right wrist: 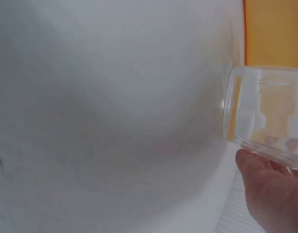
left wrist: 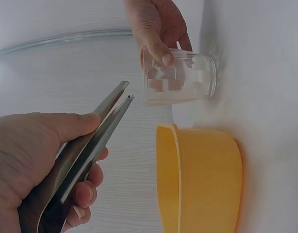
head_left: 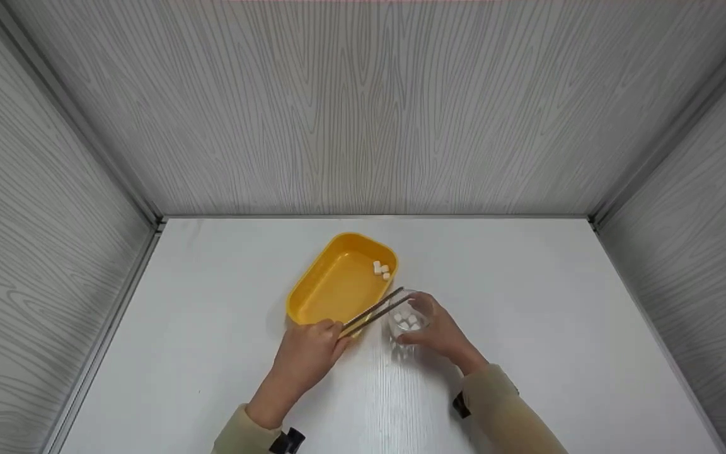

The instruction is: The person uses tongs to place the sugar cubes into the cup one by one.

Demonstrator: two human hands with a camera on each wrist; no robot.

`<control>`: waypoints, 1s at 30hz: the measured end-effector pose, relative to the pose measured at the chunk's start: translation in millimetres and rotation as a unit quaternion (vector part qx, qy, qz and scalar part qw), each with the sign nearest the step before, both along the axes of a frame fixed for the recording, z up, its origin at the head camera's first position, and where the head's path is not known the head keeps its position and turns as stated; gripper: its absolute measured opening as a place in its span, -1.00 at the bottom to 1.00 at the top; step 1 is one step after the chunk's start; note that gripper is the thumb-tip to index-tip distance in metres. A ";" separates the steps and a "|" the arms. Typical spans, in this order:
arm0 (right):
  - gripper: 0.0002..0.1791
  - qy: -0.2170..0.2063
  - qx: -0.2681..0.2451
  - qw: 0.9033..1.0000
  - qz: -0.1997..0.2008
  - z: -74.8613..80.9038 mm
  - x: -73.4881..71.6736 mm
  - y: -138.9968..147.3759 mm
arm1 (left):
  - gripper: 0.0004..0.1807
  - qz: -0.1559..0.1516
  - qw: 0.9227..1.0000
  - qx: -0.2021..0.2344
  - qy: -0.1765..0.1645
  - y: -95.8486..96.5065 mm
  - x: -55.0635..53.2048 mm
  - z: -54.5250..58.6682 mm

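Note:
My left hand [head_left: 309, 353] grips a pair of metal tongs [left wrist: 96, 145]. Their toothed tips stand a little apart with nothing between them, above the mouth of a clear cup [left wrist: 180, 90] in the head view. With thumb and fingers around its side, my right hand [head_left: 437, 329] holds this cup upright on the table. Several small white cubes [head_left: 404, 326] lie in the bottom of the cup. Left of the cup stands a yellow tray [head_left: 305, 285]; several more white cubes [head_left: 377, 268] sit at its far right end.
The white tabletop [head_left: 527, 302] carries the tray and the cup. Grey wood-grain panels [head_left: 363, 113] enclose it at the back and on both sides. My left hand and the tongs overlap the tray's near right rim in the head view.

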State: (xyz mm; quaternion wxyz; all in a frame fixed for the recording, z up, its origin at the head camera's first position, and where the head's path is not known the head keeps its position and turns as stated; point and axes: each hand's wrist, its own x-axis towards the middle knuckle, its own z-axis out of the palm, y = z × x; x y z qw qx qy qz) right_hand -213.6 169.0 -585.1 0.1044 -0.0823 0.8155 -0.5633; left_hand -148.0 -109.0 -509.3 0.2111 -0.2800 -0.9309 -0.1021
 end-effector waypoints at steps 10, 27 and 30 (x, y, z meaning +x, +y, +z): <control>0.05 -0.001 0.031 1.000 -0.007 0.7 -0.8 -0.6 | -0.71 0.061 0.997 0.015 -0.037 -23.7 -11.6 2.6; 0.05 -0.012 -0.002 1.000 0.003 -1.8 -2.6 -0.1 | -0.67 0.095 0.992 -0.020 -0.079 -25.5 -46.1 -17.7; 0.05 -0.013 -0.011 1.000 0.004 -1.9 -2.4 0.4 | -0.66 0.095 0.992 -0.028 -0.079 -22.5 -50.8 -19.8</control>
